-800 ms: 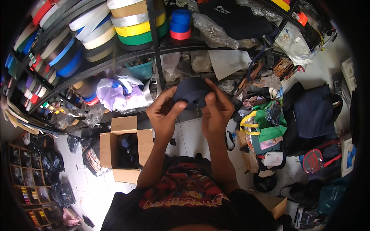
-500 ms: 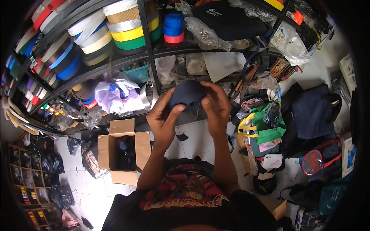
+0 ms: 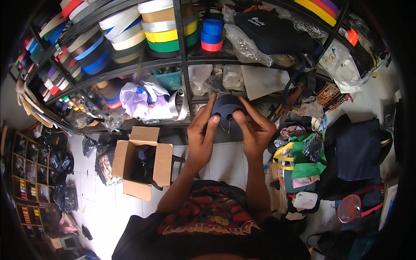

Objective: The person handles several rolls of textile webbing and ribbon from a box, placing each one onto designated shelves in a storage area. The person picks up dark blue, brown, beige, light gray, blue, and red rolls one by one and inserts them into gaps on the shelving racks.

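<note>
Dark navy fabric, folded into a rounded cap-like piece (image 3: 228, 112), sits between both hands in front of the shelving, with a thin yellowish thread hanging from its underside. The left hand (image 3: 202, 134) and the right hand (image 3: 255, 132) each close their fingers around its sides. Below is a white tiled floor (image 3: 219, 162). The black metal shelves (image 3: 182, 60) carry rolls of coloured webbing (image 3: 167, 26). An open cardboard box (image 3: 143, 162) holds dark items.
</note>
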Available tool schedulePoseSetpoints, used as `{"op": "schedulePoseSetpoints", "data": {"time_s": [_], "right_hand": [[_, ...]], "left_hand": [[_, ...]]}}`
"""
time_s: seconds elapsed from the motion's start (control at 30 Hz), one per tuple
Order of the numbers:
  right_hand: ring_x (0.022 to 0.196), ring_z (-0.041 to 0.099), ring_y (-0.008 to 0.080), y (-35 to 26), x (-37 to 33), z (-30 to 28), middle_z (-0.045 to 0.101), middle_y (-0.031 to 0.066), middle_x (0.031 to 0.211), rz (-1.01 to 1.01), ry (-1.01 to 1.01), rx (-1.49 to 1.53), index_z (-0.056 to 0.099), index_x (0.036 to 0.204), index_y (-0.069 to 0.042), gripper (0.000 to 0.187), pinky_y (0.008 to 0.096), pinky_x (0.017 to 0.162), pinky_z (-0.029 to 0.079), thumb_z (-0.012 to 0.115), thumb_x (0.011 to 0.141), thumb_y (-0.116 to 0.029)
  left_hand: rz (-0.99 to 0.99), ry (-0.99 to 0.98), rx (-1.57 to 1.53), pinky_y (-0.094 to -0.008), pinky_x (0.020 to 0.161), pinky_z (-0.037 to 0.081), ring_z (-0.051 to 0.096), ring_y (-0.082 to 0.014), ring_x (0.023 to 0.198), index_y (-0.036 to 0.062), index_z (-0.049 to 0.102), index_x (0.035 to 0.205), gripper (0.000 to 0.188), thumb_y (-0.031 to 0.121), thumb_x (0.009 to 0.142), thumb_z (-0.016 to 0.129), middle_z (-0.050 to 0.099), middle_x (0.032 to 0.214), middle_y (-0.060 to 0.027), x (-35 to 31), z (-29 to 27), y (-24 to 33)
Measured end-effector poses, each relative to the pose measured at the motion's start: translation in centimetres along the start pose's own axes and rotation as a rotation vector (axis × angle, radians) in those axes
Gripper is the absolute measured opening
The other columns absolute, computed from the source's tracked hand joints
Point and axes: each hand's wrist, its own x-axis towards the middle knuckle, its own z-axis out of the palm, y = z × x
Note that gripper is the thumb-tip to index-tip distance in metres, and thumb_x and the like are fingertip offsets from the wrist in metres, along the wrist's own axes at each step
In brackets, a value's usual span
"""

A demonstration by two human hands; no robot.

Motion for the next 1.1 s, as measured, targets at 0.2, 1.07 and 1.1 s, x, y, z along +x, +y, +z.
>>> {"op": "schedulePoseSetpoints", "data": {"time_s": [0.2,1.07,1.1], "right_hand": [[0.101,0.063,0.0162,1.4,-1.3,1.7,0.067,0.0152,0.113,-0.068,0.157,0.115,0.061,0.122,0.01,0.038,0.0258,0.083,0.052,0.071,0.087,-0.003],[0.096,0.063,0.0098,2.0,1.7,-2.4,0.069,0.0074,0.107,0.237,-0.266,-0.128,0.061,0.125,0.001,0.048,0.0258,0.082,0.052,0.077,0.081,-0.008],[0.096,0.063,0.0098,2.2,2.1,-2.9,0.069,0.0077,0.108,0.264,-0.315,-0.068,0.06,0.127,0.001,0.05,0.026,0.082,0.052,0.078,0.081,-0.008]], "left_hand": [[-0.153,0.141,-0.33,-0.0276,0.1,0.04,0.055,-0.0138,0.113,-0.004,0.049,0.138,0.045,0.021,0.101,0.053,0.061,0.128,-0.0112,-0.5,2.0,-1.1],[-0.195,-0.009,-0.106,-0.0303,0.097,0.043,0.059,-0.0199,0.111,-0.0009,0.056,0.132,0.038,0.022,0.104,0.045,0.063,0.124,-0.0145,0.3,0.7,-3.3],[-0.186,-0.082,-0.035,-0.0303,0.098,0.042,0.059,-0.0198,0.111,-0.0015,0.056,0.132,0.038,0.022,0.104,0.045,0.063,0.123,-0.0143,0.5,0.7,-2.9]]}}
